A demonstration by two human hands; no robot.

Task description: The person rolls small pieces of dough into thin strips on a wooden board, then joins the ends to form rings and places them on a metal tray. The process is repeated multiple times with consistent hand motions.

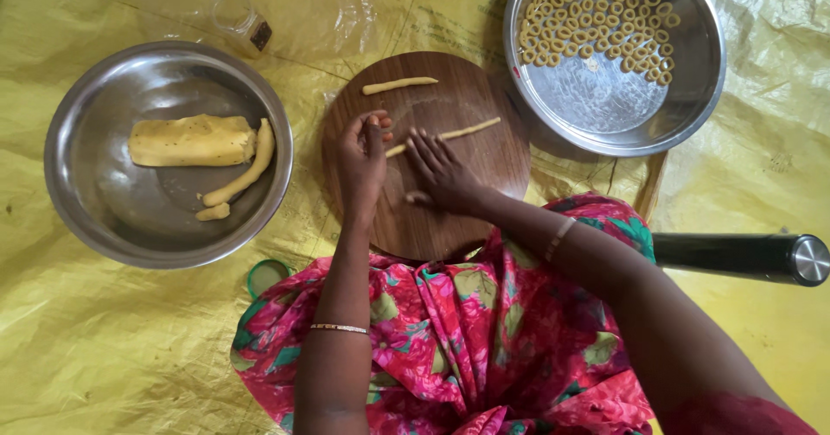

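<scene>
Dough rope (450,133): we are rolling it thin on the wooden board (484,167), right hand (441,173) spread flat, left hand (363,154) pinching its end; even pressure comes next.

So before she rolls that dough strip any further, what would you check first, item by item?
1. Thin dough strip lies flat on the round wooden board: ok.
2. Right hand rests on the strip's near end: ok.
3. Left hand pinches that same end: cannot tell.
4. Second short strip lies apart from the hands: ok.
5. Tray of dough rings has bare room left: ok.
6. Bowl holds more dough: ok.
</scene>
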